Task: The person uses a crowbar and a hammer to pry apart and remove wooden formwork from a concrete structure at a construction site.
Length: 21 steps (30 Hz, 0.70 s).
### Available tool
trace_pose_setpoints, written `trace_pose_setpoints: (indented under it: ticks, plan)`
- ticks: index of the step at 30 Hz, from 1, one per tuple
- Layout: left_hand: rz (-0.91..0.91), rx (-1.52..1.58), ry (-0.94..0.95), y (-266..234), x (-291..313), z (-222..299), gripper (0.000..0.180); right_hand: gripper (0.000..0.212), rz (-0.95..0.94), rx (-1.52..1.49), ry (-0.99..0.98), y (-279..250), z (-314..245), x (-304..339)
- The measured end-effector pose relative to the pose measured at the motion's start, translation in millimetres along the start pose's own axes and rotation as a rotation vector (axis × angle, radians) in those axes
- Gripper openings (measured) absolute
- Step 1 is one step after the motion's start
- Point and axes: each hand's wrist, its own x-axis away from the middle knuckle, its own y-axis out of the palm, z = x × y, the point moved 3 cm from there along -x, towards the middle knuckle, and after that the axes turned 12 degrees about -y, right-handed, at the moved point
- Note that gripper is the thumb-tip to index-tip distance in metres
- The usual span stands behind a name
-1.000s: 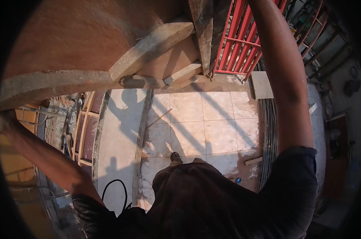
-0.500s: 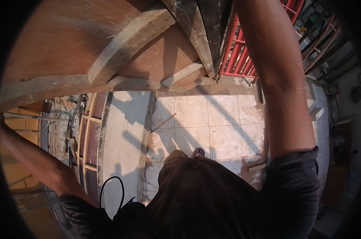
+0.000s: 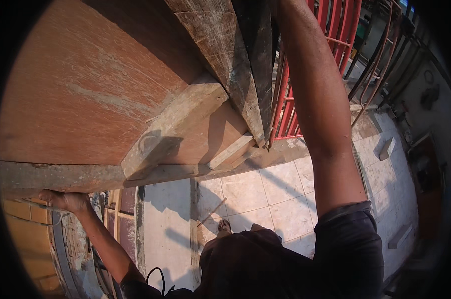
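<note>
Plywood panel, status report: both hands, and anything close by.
Left hand grips lower edge batten of plywood panel. Right arm raised along dark timber post; right hand out of view. Red metal grille close behind the arm.

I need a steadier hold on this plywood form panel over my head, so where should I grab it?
Probably the wooden edge batten along the plywood panel's near edge, gripped from below. It is the one graspable lip on a flat sheet; the left hand already grips its left end. The cross brace could serve further in.
</note>
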Motion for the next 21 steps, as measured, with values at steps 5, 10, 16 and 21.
trace_pose_setpoints:
  ticks: [5, 10, 16, 21]
  plan:
    - [0.141, 0.049, -0.043, -28.5, -4.9, 19.4, 0.087, 0.083, -0.024, 0.029, 0.201, 16.9, -10.5, 18.0]
    - [-0.006, 0.376, -0.219, -45.1, -27.7, 24.3, 0.088, 0.085, 0.03, 0.011, 0.239, 2.6, -19.6, 3.9]
    - [0.188, 0.271, -0.097, -6.0, -50.2, 17.7, 0.076, 0.086, 0.088, 0.043, 0.252, -17.0, -4.9, 17.8]
    - [-0.229, 0.178, -0.035, 46.4, -89.8, 25.6, 0.081, 0.082, 0.196, 0.201, 0.392, -30.5, 31.1, 34.4]
